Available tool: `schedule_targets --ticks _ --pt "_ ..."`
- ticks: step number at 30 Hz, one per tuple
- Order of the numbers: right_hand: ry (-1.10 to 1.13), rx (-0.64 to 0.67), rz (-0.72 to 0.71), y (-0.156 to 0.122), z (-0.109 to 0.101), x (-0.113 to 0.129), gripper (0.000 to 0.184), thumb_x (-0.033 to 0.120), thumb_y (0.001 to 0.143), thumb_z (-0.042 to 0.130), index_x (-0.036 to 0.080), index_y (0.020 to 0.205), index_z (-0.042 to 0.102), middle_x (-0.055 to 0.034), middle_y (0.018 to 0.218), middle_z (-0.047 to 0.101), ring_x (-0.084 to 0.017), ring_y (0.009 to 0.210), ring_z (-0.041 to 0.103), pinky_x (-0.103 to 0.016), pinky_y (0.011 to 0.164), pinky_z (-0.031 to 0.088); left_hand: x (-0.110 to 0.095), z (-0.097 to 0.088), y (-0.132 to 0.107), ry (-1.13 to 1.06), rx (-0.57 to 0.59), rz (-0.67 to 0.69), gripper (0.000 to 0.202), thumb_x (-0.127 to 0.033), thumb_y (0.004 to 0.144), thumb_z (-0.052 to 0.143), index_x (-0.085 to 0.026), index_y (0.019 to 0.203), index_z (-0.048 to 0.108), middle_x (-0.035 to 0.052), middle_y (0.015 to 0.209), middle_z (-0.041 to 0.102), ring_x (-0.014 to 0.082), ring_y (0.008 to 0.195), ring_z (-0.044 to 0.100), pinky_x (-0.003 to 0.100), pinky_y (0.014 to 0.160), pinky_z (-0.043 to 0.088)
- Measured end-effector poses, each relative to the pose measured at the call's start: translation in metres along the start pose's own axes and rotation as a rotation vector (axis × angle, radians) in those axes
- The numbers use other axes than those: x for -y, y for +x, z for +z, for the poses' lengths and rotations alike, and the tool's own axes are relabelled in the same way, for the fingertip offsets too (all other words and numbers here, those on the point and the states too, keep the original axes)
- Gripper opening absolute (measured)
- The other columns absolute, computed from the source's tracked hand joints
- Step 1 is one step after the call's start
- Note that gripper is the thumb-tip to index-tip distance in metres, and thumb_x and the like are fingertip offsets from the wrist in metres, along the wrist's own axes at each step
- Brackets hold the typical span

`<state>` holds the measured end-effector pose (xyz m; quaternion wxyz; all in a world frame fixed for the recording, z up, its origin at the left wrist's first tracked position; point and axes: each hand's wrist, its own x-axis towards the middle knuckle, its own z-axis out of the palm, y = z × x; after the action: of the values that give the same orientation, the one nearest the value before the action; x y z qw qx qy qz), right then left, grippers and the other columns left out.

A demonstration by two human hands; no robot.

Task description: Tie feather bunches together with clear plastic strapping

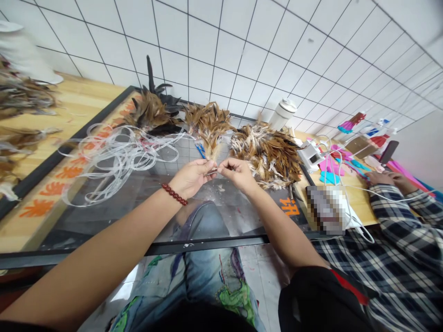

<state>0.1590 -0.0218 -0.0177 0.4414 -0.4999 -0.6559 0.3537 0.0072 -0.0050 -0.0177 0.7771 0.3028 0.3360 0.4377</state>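
Note:
My left hand [196,177], with a dark red bead bracelet [175,194] at its wrist, pinches a small brown feather [210,173] by its thin stem. Fingertips of my right hand [237,173] close on the same stem from the other side, almost touching the left thumb. Just beyond them, a brown feather bunch [208,122] tapers down to pale fluff close to my fingers. To its right lies a larger brown and white feather pile [268,152]. A darker feather bundle [154,110] rests on the left. Fine detail between the fingertips is blurred.
Loose white plastic strip [121,157] lies coiled on the dark glass tabletop [138,203]. A blue tool [200,150], a white bottle [283,113] and a white charger [311,154] stand about. More feathers [20,94] are at left. On the right, a co-worker's hands [391,180] rest near colourful pieces.

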Motion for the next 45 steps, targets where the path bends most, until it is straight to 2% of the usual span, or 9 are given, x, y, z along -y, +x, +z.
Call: schedule_targets --ticks 6,11,14,19,27,31,34,39,45 --pt "-0.329 -0.036 0.044 0.0 -0.028 -0.011 0.009 0.02 0.069 0.059 0.014 0.07 0.066 0.0017 0.063 0.058 -0.008 0.057 0.045 -0.021 0.057 0.036 -0.008 0.001 0.0 -0.096 -0.06 0.072 0.012 -0.009 0.083 0.058 -0.011 0.072 0.062 0.0036 0.074 0.064 0.0098 0.068 0.063 0.023 0.065 0.052" --pt "-0.12 0.126 0.081 0.002 -0.038 -0.013 0.043 0.026 0.063 0.071 0.014 0.104 0.064 -0.0021 0.087 0.063 -0.009 0.066 0.05 -0.022 0.062 0.042 -0.008 0.002 -0.002 0.057 -0.111 0.049 0.01 -0.013 0.083 0.059 -0.01 0.074 0.063 0.0005 0.061 0.058 0.0053 0.049 0.053 0.016 0.046 0.041" --pt "0.076 0.108 0.093 0.002 -0.029 -0.009 0.036 0.039 0.07 0.069 0.015 0.096 0.066 -0.0012 0.081 0.062 -0.01 0.068 0.052 -0.023 0.066 0.043 -0.005 0.001 -0.003 0.184 0.008 -0.001 0.012 -0.015 0.079 0.064 -0.009 0.068 0.063 0.0009 0.059 0.057 0.0053 0.047 0.05 0.016 0.044 0.039" --pt "0.257 0.256 0.04 0.001 -0.016 -0.006 0.036 0.05 0.068 0.071 0.016 0.064 0.063 0.0006 0.065 0.059 -0.01 0.064 0.052 -0.023 0.065 0.043 -0.002 -0.001 -0.005 0.418 0.178 -0.124 0.019 -0.019 0.075 0.068 -0.008 0.06 0.062 0.0032 0.056 0.058 0.0059 0.044 0.049 0.017 0.042 0.037" --pt "0.241 0.134 0.081 0.002 -0.014 -0.009 0.04 0.053 0.065 0.072 0.014 0.071 0.062 0.0004 0.062 0.06 -0.011 0.059 0.055 -0.024 0.061 0.045 -0.005 0.001 -0.009 0.345 0.237 -0.2 0.017 -0.025 0.077 0.068 -0.008 0.073 0.067 0.0065 0.068 0.064 0.0099 0.056 0.06 0.021 0.054 0.049" --pt "0.145 0.116 0.023 0.004 -0.013 -0.008 0.04 0.054 0.07 0.067 0.015 0.071 0.061 0.001 0.064 0.059 -0.01 0.06 0.052 -0.023 0.062 0.044 0.0 0.0 -0.006 0.385 0.208 -0.153 0.013 -0.021 0.073 0.071 -0.009 0.071 0.067 0.0029 0.056 0.058 0.0089 0.048 0.055 0.02 0.047 0.045" --pt "0.024 0.021 -0.003 0.005 -0.022 -0.006 0.036 0.05 0.083 0.053 0.016 0.091 0.063 -0.0013 0.078 0.064 -0.01 0.066 0.055 -0.024 0.066 0.046 -0.001 -0.001 -0.003 0.29 0.116 -0.023 0.013 -0.02 0.072 0.072 -0.009 0.07 0.066 0.002 0.055 0.056 0.0088 0.047 0.053 0.019 0.045 0.043" --pt "-0.684 0.004 -0.004 -0.011 -0.039 0.009 0.024 0.035 0.085 0.056 0.017 0.096 0.068 -0.0077 0.096 0.066 -0.017 0.09 0.058 -0.028 0.084 0.042 -0.012 -0.002 0.0 0.07 -0.049 0.16 0.01 -0.018 0.073 0.07 -0.009 0.074 0.066 0.0026 0.066 0.061 0.0076 0.055 0.057 0.018 0.052 0.045" --pt "-0.917 0.073 0.162 -0.054 -0.014 0.017 0.052 0.062 0.074 0.061 0.017 0.1 0.069 -0.0086 0.091 0.062 -0.019 0.084 0.058 -0.029 0.075 0.042 -0.011 -0.002 0.003 0.006 -0.097 0.215 0.01 -0.018 0.073 0.07 -0.009 0.075 0.066 0.0021 0.067 0.061 0.0053 0.052 0.054 0.017 0.051 0.043"
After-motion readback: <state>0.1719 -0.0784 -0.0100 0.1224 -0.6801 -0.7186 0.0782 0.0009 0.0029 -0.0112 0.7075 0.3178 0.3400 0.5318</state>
